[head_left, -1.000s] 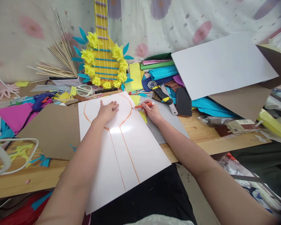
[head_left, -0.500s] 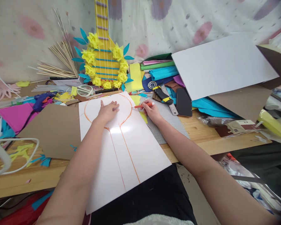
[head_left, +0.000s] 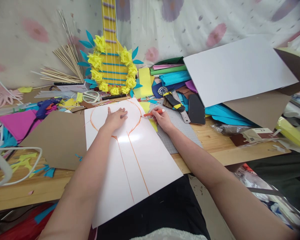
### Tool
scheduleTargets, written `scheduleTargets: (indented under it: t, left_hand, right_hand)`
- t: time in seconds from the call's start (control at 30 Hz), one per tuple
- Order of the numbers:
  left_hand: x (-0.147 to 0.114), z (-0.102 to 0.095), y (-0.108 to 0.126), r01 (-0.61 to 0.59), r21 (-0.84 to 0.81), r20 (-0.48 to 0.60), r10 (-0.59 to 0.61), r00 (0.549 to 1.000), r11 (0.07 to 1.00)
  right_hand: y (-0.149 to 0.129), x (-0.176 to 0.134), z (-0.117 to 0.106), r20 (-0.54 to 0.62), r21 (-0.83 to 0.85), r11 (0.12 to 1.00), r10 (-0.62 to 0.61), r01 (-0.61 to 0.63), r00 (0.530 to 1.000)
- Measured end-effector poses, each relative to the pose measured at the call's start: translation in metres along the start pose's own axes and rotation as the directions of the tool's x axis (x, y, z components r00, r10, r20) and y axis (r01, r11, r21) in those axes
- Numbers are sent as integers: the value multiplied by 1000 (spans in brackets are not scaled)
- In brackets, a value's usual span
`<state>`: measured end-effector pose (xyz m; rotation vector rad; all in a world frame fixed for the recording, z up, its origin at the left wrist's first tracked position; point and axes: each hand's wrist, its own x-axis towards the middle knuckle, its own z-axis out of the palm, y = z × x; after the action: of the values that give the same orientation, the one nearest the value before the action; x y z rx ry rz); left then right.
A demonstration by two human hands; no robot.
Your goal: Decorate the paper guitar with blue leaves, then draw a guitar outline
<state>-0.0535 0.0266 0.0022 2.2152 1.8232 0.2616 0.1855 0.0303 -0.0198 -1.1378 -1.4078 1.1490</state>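
A white board lies over the table's front edge, its near end reaching above my lap. On it is an orange outline: a rounded shape at the far end and two long straight lines running toward me. My left hand rests flat on the board inside the rounded part, fingers spread. Pinched in my right hand is an orange marker, its tip on or close to the right side of the curve. A grey cutting mat shows beneath the right forearm and the board.
A yellow paper guitar with yellow flowers stands at the back. Scissors, a utility knife and a black phone lie beyond my hands. Brown cardboard is at left; a large white board leans at right.
Almost nothing differs. The marker tip sits very slightly lower along the right side of the curve; my left hand stays in place.
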Motion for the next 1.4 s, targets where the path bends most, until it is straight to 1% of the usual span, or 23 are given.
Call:
scheduleTargets:
  t: [0.13, 0.37, 0.47, 0.6, 0.87, 1.0, 1.13, 1.23, 1.3, 1.4]
  left_hand:
    - [-1, -1, 1, 8, 23, 2, -8, 1000, 1000]
    - [-1, -1, 2, 16, 32, 11, -17, 1000, 999]
    - [-1, -1, 2, 12, 35, 10, -12, 1000, 999]
    - [-1, -2, 3, 10, 37, 14, -10, 1000, 999]
    - [-1, -3, 2, -5, 44, 12, 4, 1000, 999]
    - [-1, -9, 4, -7, 75, 36, 4, 999, 997]
    - [1, -19, 4, -15, 104, 60, 9, 998, 994]
    - [1, -24, 1, -4, 89, 62, -1, 998, 996]
    - [0, -28, -2, 21, 61, 45, -23, 999, 998]
    - [-5, -37, -5, 61, 61, -22, -59, 998, 996]
  right_hand:
    - [2, 3, 0, -27, 17, 1000, -11, 11, 1000]
    - [0, 3, 1, 5, -5, 1000, -7, 7, 1000]
    - [1, 4, 1, -7, -7, 1000, -5, 5, 1000]
    - [1, 4, -1, -27, 34, 999, -5, 6, 1000]
    - [-5, 1, 0, -14, 35, 999, 16, -15, 1000]
    - [-7, -1, -2, -34, 100, 994, 41, -37, 999]
    - [-6, -1, -5, -70, 163, 986, 43, -31, 997]
    - [-5, 0, -8, -76, 179, 984, 33, -19, 997]
    - [-4, -2, -8, -63, 166, 986, 15, -4, 998]
    - [-1, -4, -6, -48, 92, 995, -34, 38, 998]
